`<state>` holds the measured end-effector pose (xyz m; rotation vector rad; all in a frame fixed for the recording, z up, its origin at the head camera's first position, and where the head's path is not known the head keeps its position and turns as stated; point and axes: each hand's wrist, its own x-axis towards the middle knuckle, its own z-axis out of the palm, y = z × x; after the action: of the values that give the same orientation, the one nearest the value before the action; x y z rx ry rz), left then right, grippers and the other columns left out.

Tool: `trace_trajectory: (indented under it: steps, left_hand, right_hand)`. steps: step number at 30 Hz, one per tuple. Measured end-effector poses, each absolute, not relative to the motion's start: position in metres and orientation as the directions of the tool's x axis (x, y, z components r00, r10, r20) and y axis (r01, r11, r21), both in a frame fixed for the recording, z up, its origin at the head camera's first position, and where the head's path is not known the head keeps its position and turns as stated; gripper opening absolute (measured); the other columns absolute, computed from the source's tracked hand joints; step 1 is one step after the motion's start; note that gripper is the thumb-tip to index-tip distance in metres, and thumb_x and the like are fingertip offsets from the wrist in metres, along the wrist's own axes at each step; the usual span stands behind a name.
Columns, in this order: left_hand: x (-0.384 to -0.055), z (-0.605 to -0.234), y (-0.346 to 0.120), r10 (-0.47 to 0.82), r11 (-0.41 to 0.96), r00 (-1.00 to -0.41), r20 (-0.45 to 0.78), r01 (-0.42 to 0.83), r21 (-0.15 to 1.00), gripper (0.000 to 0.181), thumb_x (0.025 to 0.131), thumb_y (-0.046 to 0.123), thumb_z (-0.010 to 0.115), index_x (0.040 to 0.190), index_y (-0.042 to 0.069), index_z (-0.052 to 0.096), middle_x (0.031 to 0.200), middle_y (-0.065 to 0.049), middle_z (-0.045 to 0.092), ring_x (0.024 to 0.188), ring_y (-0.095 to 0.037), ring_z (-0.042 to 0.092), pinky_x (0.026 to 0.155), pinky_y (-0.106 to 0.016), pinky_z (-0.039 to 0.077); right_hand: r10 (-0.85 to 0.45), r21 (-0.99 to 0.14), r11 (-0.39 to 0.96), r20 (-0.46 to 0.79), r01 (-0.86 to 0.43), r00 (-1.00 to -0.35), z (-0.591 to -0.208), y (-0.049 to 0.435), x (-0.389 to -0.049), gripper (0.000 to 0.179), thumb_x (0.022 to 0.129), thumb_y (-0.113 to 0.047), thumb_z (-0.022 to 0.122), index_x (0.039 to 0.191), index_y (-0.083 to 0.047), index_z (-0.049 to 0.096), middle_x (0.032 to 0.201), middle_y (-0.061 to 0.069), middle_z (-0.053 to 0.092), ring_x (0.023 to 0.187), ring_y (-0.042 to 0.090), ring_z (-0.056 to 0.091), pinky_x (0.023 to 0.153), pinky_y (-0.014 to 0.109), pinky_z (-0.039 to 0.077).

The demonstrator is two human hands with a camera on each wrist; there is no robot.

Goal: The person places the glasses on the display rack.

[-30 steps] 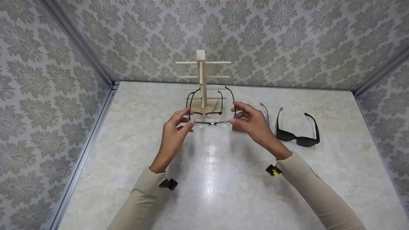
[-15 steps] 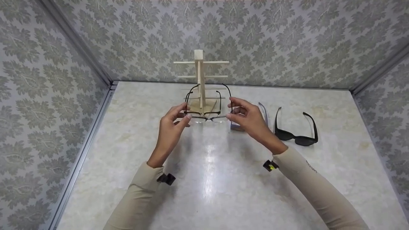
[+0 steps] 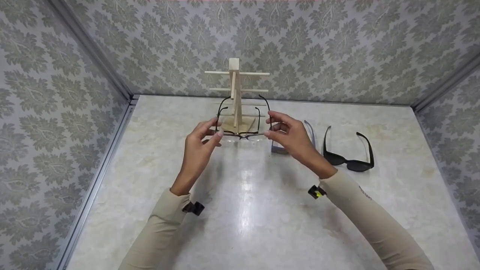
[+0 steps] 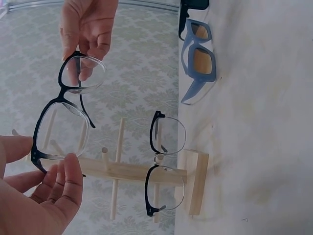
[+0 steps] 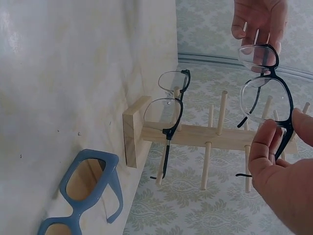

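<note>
Both hands hold a pair of eyeglasses (image 3: pixel 243 137) with black upper rims and clear lower rims, one hand at each side. The left hand (image 3: pixel 198 144) pinches the left hinge area; the right hand (image 3: pixel 294 137) pinches the right one, fingers along the temple arm. Behind them stands a wooden eyeglasses stand (image 3: pixel 234 84) with crosswise pegs. Its lowest level bears another black-topped pair of eyeglasses (image 4: pixel 148 193). In the wrist views the held pair is in the air in front of the stand's upper part, temple arms pointing towards it and apart from the lower pair.
Blue-framed sunglasses (image 5: pixel 110 161) stand on the table right of the stand, partly hidden by the right hand in the head view. Black sunglasses (image 3: pixel 358 165) lie farther right. Patterned panels (image 3: pixel 337 48) enclose the table (image 3: pixel 150 195) at the back and sides.
Both hands have moved the held eyeglasses slightly away from the body, closer to the stand. In the head view they now overlap the lower pair more. The grip is unchanged.
</note>
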<state>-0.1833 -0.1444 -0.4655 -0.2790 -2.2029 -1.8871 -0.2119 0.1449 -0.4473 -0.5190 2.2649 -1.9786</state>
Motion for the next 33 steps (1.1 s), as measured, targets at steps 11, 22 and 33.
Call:
trace_trajectory:
  steps: [11, 22, 33]
  left_hand:
    - [-0.193, -0.460, -0.146, -0.013, 0.162, -0.957, 0.291, 0.285, 0.945, 0.047, 0.109, 0.007, 0.070, 0.154, -0.004, 0.060, 0.136, -0.017, 0.068, 0.108, -0.026, 0.070, 0.081, -0.031, 0.064]
    - [-0.209, -0.461, -0.153, 0.011, 0.161, -0.959, 0.283, 0.281, 0.946, 0.048, 0.111, 0.008, 0.067, 0.155, -0.007, 0.057, 0.139, -0.024, 0.066, 0.110, -0.033, 0.070, 0.082, -0.030, 0.064]
    - [-0.219, -0.463, -0.157, 0.013, 0.174, -0.969, 0.245, 0.243, 0.954, 0.047, 0.111, 0.009, 0.066, 0.155, -0.005, 0.058, 0.140, -0.020, 0.066, 0.114, -0.036, 0.068, 0.083, -0.029, 0.065]
  right_hand:
    - [-0.301, -0.973, 0.115, 0.157, -0.199, -0.941, -0.442, 0.139, -0.220, 0.062, 0.104, -0.005, 0.077, 0.161, -0.001, 0.053, 0.136, 0.016, 0.066, 0.105, 0.020, 0.071, 0.091, 0.032, 0.062]
    - [-0.282, -0.981, 0.101, 0.129, -0.163, -0.951, -0.444, 0.131, -0.231, 0.061, 0.103, -0.005, 0.077, 0.160, -0.001, 0.055, 0.136, 0.017, 0.066, 0.103, 0.019, 0.071, 0.095, 0.039, 0.063]
    - [-0.297, -0.981, 0.103, 0.126, -0.163, -0.947, -0.445, 0.128, -0.237, 0.064, 0.104, -0.011, 0.079, 0.161, -0.002, 0.052, 0.143, 0.028, 0.061, 0.106, 0.021, 0.070, 0.095, 0.038, 0.063]
